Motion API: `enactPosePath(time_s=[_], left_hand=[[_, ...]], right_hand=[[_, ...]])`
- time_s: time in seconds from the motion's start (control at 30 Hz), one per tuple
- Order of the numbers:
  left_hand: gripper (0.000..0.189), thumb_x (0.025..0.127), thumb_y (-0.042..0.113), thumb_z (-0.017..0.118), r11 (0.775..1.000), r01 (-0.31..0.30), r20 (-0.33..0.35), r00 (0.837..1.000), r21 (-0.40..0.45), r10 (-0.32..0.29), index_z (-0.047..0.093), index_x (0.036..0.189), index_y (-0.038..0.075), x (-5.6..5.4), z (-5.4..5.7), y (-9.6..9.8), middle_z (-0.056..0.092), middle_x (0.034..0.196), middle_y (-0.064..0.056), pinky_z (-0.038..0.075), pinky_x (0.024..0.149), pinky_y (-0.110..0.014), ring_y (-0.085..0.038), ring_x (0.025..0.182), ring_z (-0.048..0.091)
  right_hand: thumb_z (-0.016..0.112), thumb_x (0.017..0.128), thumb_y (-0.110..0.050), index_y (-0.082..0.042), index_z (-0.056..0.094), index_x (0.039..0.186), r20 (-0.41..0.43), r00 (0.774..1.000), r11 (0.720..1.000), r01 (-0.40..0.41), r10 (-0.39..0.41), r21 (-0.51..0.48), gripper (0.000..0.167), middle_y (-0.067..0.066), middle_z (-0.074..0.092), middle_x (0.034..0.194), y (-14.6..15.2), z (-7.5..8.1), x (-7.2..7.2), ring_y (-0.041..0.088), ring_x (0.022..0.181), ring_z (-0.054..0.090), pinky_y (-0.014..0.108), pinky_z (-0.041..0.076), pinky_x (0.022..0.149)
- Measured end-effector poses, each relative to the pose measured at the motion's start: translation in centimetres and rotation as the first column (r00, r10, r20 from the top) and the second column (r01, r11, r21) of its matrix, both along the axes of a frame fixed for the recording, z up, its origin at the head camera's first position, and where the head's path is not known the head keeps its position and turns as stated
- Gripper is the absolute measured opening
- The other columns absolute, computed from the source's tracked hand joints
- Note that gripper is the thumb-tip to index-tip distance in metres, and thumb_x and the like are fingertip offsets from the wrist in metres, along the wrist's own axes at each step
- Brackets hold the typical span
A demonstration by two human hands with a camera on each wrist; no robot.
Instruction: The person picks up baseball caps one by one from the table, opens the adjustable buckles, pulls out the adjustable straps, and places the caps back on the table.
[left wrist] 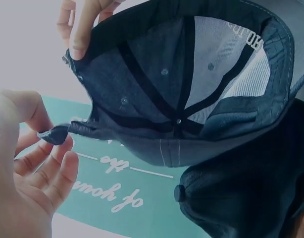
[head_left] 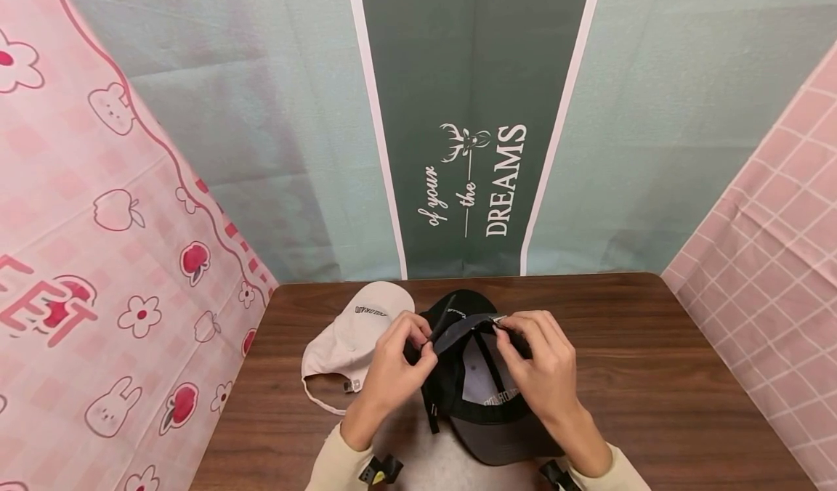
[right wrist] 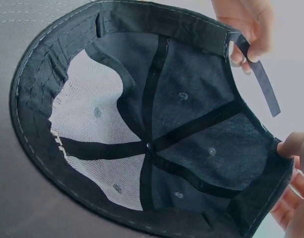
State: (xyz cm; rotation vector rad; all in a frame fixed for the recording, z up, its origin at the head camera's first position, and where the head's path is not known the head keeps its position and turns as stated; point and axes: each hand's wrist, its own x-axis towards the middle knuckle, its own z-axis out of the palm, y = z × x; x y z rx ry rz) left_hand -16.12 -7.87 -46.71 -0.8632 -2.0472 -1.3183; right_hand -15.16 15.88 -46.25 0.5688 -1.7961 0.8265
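A dark grey baseball cap (head_left: 480, 375) is held with its inside facing up and its brim (head_left: 506, 440) towards me. My left hand (head_left: 397, 360) pinches the cap's adjusting strap (right wrist: 265, 87) between thumb and fingers, and the strap's loose end sticks out past them. At the other side of the back opening, my right hand (head_left: 546, 364) pinches the rim, near a small metal buckle (head_left: 498, 320). Dark bands and pale mesh show inside the crown (right wrist: 191, 129). Behind and partly under it is a black cap (head_left: 467, 301), largely hidden.
To the left on the brown wooden table (head_left: 654, 375) lies a white cap (head_left: 362, 331) with dark lettering and its back strap looped towards me. A green-and-grey printed curtain (head_left: 301, 149) hangs behind the table. Pink patterned cloths (head_left: 163, 244) flank both sides.
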Motion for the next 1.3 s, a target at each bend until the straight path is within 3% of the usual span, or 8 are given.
enactPosePath(time_s=[0.23, 0.4, 0.6, 0.73, 0.9, 1.0, 1.17, 1.3], left_hand=[[0.028, 0.077, -0.015, 0.067, 1.0, -0.019, 0.005, 1.0, 0.007, 0.019, 0.052, 0.081, 0.007, -0.1, 0.0, -0.3, 0.066, 0.097, -0.003, 0.052, 0.079, -0.024, -0.016, 0.087, 0.064], [0.028, 0.079, -0.016, 0.066, 1.0, -0.018, 0.031, 0.999, 0.0, 0.018, 0.054, 0.088, 0.008, -0.1, -0.2, -0.5, 0.065, 0.099, -0.004, 0.056, 0.067, -0.034, -0.015, 0.08, 0.061], [0.041, 0.085, -0.011, 0.066, 0.999, -0.042, 0.16, 0.986, -0.031, 0.047, 0.056, 0.121, 0.006, 0.1, -0.3, -0.7, 0.067, 0.099, -0.005, 0.057, 0.07, -0.033, -0.013, 0.08, 0.062], [0.06, 0.087, -0.013, 0.064, 0.999, -0.02, 0.171, 0.985, -0.046, 0.028, 0.053, 0.142, 0.007, 0.1, -0.4, -0.6, 0.069, 0.105, -0.008, 0.058, 0.073, -0.031, -0.012, 0.088, 0.065], [0.041, 0.096, -0.008, 0.061, 0.99, -0.009, 0.126, 0.992, -0.142, 0.027, 0.074, 0.129, 0.012, 0.1, -0.6, -0.4, 0.063, 0.112, -0.003, 0.055, 0.074, -0.022, -0.009, 0.086, 0.062], [0.027, 0.099, 0.004, 0.066, 0.982, -0.023, 0.126, 0.991, -0.19, 0.048, 0.077, 0.122, 0.012, 0.3, -0.6, -0.1, 0.059, 0.109, -0.001, 0.053, 0.075, -0.021, -0.008, 0.086, 0.059], [0.038, 0.095, 0.018, 0.08, 0.971, -0.053, 0.115, 0.99, -0.231, 0.082, 0.071, 0.131, 0.014, 0.4, -0.4, 0.5, 0.062, 0.122, -0.004, 0.057, 0.088, -0.034, -0.018, 0.108, 0.064], [0.043, 0.095, 0.022, 0.081, 0.968, -0.05, 0.13, 0.988, -0.248, 0.085, 0.068, 0.135, 0.014, 0.1, -0.3, 1.0, 0.061, 0.135, -0.005, 0.057, 0.098, -0.039, -0.022, 0.124, 0.061]], right_hand=[[0.069, 0.101, -0.027, 0.006, 0.071, 0.104, 0.051, 0.999, 1.0, 0.009, -0.007, -0.03, 0.034, 0.01, 0.069, 0.085, 0.3, 0.0, 0.1, 0.02, 0.068, 0.058, 0.024, 0.047, 0.062], [0.07, 0.099, -0.02, 0.003, 0.078, 0.107, 0.03, 1.0, 1.0, 0.005, -0.005, 0.0, 0.026, 0.01, 0.072, 0.087, 0.2, 0.2, 0.1, 0.022, 0.074, 0.063, 0.026, 0.05, 0.068], [0.072, 0.094, -0.012, 0.0, 0.08, 0.1, 0.013, 1.0, 1.0, -0.007, 0.007, 0.013, 0.015, 0.011, 0.075, 0.091, 0.1, 0.4, 0.2, 0.026, 0.08, 0.067, 0.031, 0.051, 0.073], [0.072, 0.094, -0.012, -0.001, 0.08, 0.1, 0.021, 1.0, 1.0, -0.007, 0.006, 0.015, 0.015, 0.01, 0.074, 0.091, 0.1, 0.4, 0.2, 0.026, 0.081, 0.067, 0.03, 0.051, 0.073], [0.07, 0.098, -0.017, -0.002, 0.08, 0.1, 0.024, 1.0, 1.0, 0.005, -0.006, 0.026, 0.018, 0.009, 0.075, 0.092, 0.1, 0.3, 0.1, 0.025, 0.08, 0.067, 0.03, 0.052, 0.073], [0.073, 0.097, -0.016, -0.003, 0.08, 0.1, 0.021, 1.0, 0.999, 0.011, -0.012, 0.036, 0.016, 0.008, 0.075, 0.092, 0.1, 0.4, 0.2, 0.025, 0.08, 0.067, 0.031, 0.052, 0.073], [0.078, 0.094, -0.015, -0.004, 0.081, 0.101, 0.023, 1.0, 0.998, 0.0, -0.002, 0.055, 0.013, 0.007, 0.075, 0.092, 0.0, 0.4, 0.3, 0.024, 0.079, 0.067, 0.033, 0.053, 0.072], [0.077, 0.096, -0.018, -0.005, 0.081, 0.102, 0.028, 1.0, 0.998, -0.009, 0.007, 0.07, 0.014, 0.007, 0.075, 0.092, -0.2, 0.5, 0.4, 0.024, 0.079, 0.068, 0.034, 0.054, 0.071]])
